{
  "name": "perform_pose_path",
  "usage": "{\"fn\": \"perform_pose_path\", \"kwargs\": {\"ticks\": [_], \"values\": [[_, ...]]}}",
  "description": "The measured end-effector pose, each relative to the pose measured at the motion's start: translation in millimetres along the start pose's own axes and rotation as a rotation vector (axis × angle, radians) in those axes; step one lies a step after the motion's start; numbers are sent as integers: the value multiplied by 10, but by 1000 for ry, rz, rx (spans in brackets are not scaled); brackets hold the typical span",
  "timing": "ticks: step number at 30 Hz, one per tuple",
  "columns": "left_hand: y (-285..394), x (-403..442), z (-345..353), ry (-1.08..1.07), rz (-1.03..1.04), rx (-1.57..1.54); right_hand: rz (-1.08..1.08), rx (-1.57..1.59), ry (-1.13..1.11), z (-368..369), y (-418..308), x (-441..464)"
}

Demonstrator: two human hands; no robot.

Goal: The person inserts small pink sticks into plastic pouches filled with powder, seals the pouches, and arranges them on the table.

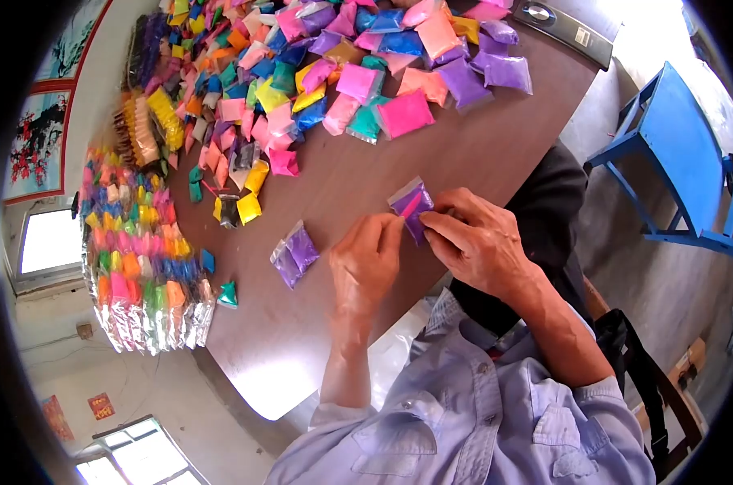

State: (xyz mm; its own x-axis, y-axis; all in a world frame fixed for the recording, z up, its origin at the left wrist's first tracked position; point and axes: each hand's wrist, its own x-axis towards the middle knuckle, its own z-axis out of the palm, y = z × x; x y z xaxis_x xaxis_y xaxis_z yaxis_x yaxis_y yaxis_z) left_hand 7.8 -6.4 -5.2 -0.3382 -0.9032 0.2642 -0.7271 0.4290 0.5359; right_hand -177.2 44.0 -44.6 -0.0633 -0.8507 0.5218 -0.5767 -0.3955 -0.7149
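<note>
My right hand (pixel 475 238) is closed with thumb and fingers pinching the edge of a small clear packet of purple material (pixel 417 229). Across that packet lies a thin pink strip (pixel 413 204), perhaps a small plastic tool. My left hand (pixel 368 252) is closed too, its fingertips pinched at the lower end of the pink strip. Both hands are just above the table's near edge. A pair of purple packets (pixel 294 255), which look joined or overlapping, lies on the table left of my left hand.
A large heap of coloured packets (pixel 302 65) covers the far side of the brown table (pixel 326 182). Rows of bagged packets (pixel 132 250) line its left edge. A small green packet (pixel 227 294) lies nearby. A flat black-and-silver device (pixel 564 31) sits far right; a blue stool (pixel 673 137) stands beyond.
</note>
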Motion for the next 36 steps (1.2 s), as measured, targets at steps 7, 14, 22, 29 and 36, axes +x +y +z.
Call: {"fn": "perform_pose_path", "kwargs": {"ticks": [7,14,22,29,36], "values": [[-144,-70,13,89,-45,-39,-19,-20,-6,-13,-39,49],[5,-184,44,104,-132,-95,-9,-53,-113,-12,20,152],[-164,-28,79,116,-62,42,35,-100,-104,14,-40,157],[-102,-232,77,73,36,-45,40,-87,-54,35,-31,138],[-140,-93,86,132,-34,-5,51,-138,-83,35,-44,132]]}}
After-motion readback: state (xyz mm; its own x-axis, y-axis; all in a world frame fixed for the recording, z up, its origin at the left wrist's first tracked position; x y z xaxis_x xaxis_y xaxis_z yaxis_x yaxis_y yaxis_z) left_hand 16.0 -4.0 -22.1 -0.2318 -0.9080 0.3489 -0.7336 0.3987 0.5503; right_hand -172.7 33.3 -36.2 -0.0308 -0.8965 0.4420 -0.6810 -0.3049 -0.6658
